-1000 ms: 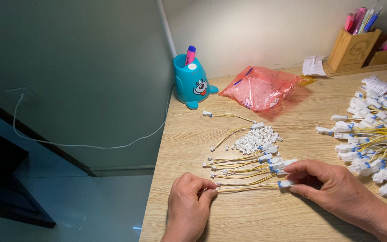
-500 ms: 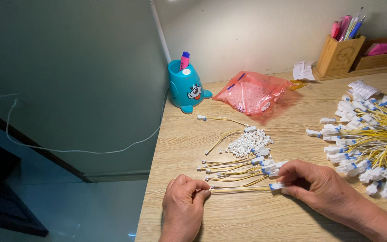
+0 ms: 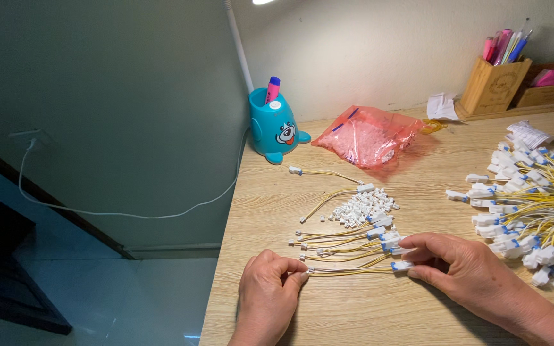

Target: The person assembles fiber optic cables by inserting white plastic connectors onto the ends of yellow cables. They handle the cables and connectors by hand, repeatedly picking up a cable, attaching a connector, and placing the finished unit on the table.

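Note:
My left hand (image 3: 267, 291) pinches the small end of a yellow wire lead (image 3: 351, 271) on the wooden table (image 3: 354, 314). My right hand (image 3: 460, 266) grips the white connector at the same lead's other end, so the wire lies stretched between both hands. Just beyond it, several similar yellow leads (image 3: 347, 243) lie side by side. A little heap of small white connector pieces (image 3: 360, 208) sits behind them.
A big pile of yellow leads with white connectors (image 3: 533, 211) fills the right side. A pink plastic bag (image 3: 370, 138), a blue animal-shaped pen pot (image 3: 274, 128), a wooden pen holder (image 3: 495, 83) and a crumpled tissue (image 3: 442, 106) stand at the back. The table's left edge drops to the floor.
Both hands keep holding the lead and have barely shifted. The view has drifted a little, so everything sits slightly further left and up.

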